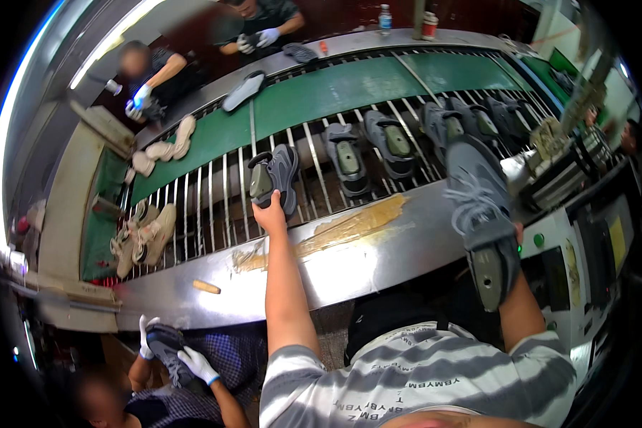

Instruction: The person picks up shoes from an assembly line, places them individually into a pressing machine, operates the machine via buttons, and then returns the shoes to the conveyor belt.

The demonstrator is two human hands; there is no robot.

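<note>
Left hand [269,214] grips dark-grey mesh shoe [286,175] over silver metal slats [225,203]; rigid olive last [260,182] probably gives purchase. Right hand [519,233], mostly hidden behind raised grey laced shoe [482,217], perhaps supports it; grip: can't tell.

Shirt [406,351]: grey and white bands, wavy edges
Print [453,381]: small dark lettering in rows
Sleeves [292,367]: short, same banding
Lower garment [381,324]: black, partly visible
Forearms [289,299]: bare
Left hand [269,214]: bare

Free run along green belt [314,94], grey shoes [344,153] crowding metal rods [225,203], raised shoe [480,196] screening ledge's [164,296] right.
</note>
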